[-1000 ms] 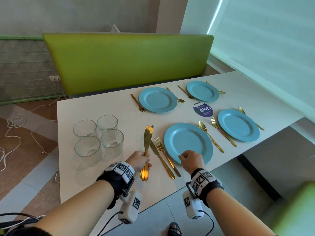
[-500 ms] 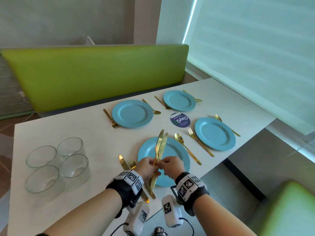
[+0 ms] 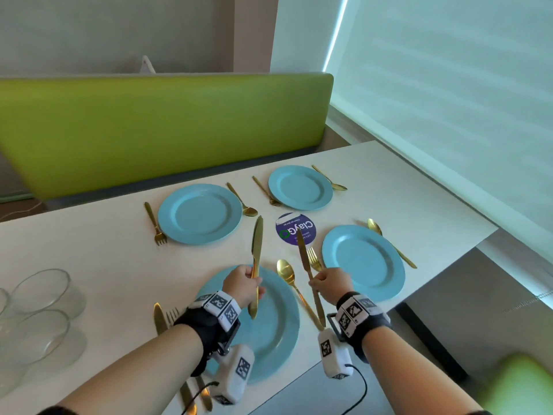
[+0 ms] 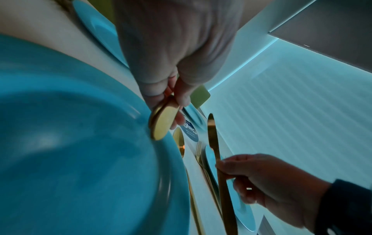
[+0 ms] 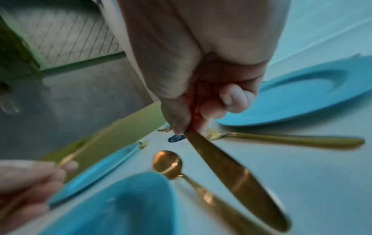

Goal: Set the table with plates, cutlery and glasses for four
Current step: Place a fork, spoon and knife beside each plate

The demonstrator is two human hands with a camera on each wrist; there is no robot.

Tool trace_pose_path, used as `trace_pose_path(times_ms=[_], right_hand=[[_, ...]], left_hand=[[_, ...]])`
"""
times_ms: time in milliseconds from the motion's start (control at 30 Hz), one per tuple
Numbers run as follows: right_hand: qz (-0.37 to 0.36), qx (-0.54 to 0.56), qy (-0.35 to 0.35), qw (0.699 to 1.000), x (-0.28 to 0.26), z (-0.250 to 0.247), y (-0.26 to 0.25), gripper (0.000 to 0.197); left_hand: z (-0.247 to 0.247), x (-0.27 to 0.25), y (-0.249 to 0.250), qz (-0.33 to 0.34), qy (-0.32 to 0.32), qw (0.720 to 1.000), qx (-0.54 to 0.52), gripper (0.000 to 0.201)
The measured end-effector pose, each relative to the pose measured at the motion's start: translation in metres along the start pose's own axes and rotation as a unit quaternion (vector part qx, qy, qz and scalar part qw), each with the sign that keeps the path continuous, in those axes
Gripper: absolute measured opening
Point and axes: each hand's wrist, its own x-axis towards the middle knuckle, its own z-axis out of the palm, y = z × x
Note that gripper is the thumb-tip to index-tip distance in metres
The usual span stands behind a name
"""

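Note:
Over the near blue plate [image 3: 278,330] my left hand [image 3: 243,283] grips gold knives [image 3: 257,239], blades pointing up and away; the left wrist view shows two stacked handle ends [image 4: 162,125]. My right hand [image 3: 330,283] pinches a single gold knife [image 3: 302,253] by its handle [image 5: 231,167], raised above the near plate's spoon [image 3: 285,272] and left of the right plate [image 3: 363,262]. Two more blue plates [image 3: 200,214] [image 3: 300,187] lie at the far side, each with a fork and spoon. A knife [image 3: 158,317] and fork [image 3: 173,316] lie left of the near plate.
Several empty glasses [image 3: 39,307] stand together at the table's left end. A round purple sticker [image 3: 294,233] lies between the plates. A green bench back [image 3: 164,127] runs behind the white table [image 3: 89,259]; a blinded window is on the right.
The knives my two hands held together over the near plate are now apart. My right hand has drawn one knife off to the right, and the left hand keeps the others.

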Motion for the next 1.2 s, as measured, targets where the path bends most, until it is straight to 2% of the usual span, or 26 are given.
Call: trace_pose_path(times_ms=[33, 133, 267, 433, 767, 1200], right_hand=[[-0.001, -0.031, -0.004, 1.0, 0.008, -0.003, 0.006, 0.028], [0.003, -0.08, -0.017, 0.997, 0.024, -0.005, 0.017, 0.016], [0.007, -0.109, -0.025, 0.994, 0.037, 0.003, 0.028, 0.012], [0.015, -0.111, -0.019, 0.994, 0.048, 0.01, 0.036, 0.024], [-0.009, -0.15, 0.012, 0.989, 0.056, 0.011, 0.037, 0.025], [-0.014, -0.158, 0.015, 0.987, 0.058, 0.009, 0.048, 0.024]], left_hand=[[0.004, 0.004, 0.001, -0.001, 0.003, 1.0, -0.002, 0.013], [0.013, 0.012, 0.004, -0.007, 0.007, 1.0, -0.008, 0.021], [0.024, 0.019, 0.007, -0.005, 0.018, 1.0, -0.001, 0.011], [0.032, 0.025, 0.013, -0.009, 0.029, 0.999, 0.01, 0.005], [0.048, 0.028, 0.021, -0.015, 0.048, 0.999, 0.006, 0.003], [0.065, 0.028, 0.031, -0.023, 0.046, 0.999, 0.011, 0.017]])
